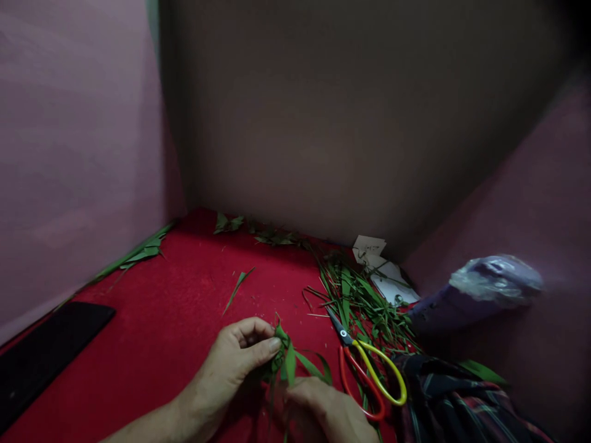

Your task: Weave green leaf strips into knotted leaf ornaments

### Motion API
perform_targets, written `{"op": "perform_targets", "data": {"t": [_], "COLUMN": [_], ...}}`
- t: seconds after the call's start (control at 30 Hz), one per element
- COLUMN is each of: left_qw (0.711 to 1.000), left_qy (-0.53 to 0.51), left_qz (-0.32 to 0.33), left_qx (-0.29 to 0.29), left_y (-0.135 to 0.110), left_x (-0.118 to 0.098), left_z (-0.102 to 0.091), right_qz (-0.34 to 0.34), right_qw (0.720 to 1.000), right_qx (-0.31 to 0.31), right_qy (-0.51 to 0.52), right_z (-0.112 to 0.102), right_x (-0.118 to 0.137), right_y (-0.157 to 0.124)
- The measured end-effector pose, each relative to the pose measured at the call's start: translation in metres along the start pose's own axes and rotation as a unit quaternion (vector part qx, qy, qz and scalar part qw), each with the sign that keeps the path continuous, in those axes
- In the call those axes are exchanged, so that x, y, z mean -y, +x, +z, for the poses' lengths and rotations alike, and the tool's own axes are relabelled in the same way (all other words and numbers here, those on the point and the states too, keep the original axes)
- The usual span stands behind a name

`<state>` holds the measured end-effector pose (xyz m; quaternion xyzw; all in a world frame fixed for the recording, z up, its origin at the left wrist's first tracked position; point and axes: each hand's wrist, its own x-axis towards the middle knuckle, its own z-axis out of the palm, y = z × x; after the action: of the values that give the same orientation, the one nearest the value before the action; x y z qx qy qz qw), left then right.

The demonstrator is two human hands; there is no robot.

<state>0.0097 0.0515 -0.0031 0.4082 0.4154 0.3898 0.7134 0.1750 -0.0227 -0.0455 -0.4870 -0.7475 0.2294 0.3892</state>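
Observation:
My left hand [242, 351] pinches a knotted or folded bundle of green leaf strips [282, 351] between thumb and fingers. Long blades hang from the bundle and curl out to the right. Close below it, my right hand [330, 406] has its fingers bent together at a hanging leaf strip; the fingertips are partly hidden. Just right of both hands lie scissors [362, 363] with one red and one yellow handle, blades pointing up and left. Beyond the scissors spreads a heap of cut leaves and stems [364, 295].
The red surface [184, 295] runs back to a wall, with leaf scraps [272, 237] along it. A black flat object [50, 344] lies at left. White papers [390, 280], a plastic-wrapped purple object [489, 283] and dark plaid cloth [457, 394] are at right.

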Motion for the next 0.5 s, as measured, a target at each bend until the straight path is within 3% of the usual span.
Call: {"op": "perform_targets", "data": {"t": [0.13, 0.23, 0.4, 0.5], "left_qw": [0.999, 0.999, 0.999, 0.997], "left_qy": [-0.030, -0.044, -0.048, -0.053], "left_qz": [-0.001, -0.006, -0.009, -0.048], "left_qx": [0.015, 0.026, 0.021, 0.038], "left_y": [-0.002, -0.002, -0.002, -0.003], "left_x": [0.001, 0.000, -0.002, -0.001], "left_z": [0.000, 0.001, 0.001, 0.003], "right_qz": [0.093, 0.115, 0.013, -0.057], "right_qw": [0.992, 0.985, 0.992, 0.975], "right_qx": [-0.080, -0.123, -0.099, -0.113], "right_qy": [-0.002, 0.036, -0.074, -0.183], "right_z": [-0.008, -0.013, -0.023, -0.030], "right_x": [0.007, 0.017, 0.019, 0.019], "right_y": [0.004, 0.016, 0.028, 0.030]}}
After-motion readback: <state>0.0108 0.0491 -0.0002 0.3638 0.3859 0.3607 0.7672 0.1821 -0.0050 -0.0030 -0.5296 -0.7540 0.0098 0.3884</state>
